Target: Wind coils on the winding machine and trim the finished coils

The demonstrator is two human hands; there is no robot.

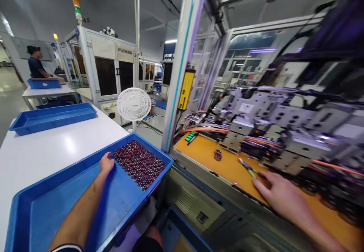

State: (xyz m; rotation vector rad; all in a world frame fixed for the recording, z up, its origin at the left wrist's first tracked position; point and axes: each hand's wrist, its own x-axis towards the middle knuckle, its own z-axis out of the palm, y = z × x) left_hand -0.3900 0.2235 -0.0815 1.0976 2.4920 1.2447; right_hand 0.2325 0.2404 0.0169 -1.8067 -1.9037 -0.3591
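Observation:
My left hand (pixel 107 163) reaches into a long blue tray (pixel 65 189), its fingers closed at the edge of a packed layer of small round wound parts (pixel 139 163). What is between those fingertips is too small to make out. Over the orange work surface (pixel 199 149) on the right, my right hand (pixel 281 193) has its thumb and forefinger at the light green handles of a pair of pliers (pixel 248 167). The pliers' jaws point away from me. A single wound part (pixel 217 154) stands on the orange surface left of the pliers.
Metal machine fixtures (pixel 301 149) with cables line the back of the orange surface. A frame post (pixel 182 62) rises between tray and machine. Another blue tray (pixel 54 118) lies on the white table (pixel 68 142). Beyond are a white fan (pixel 134 104) and a person (pixel 36 64).

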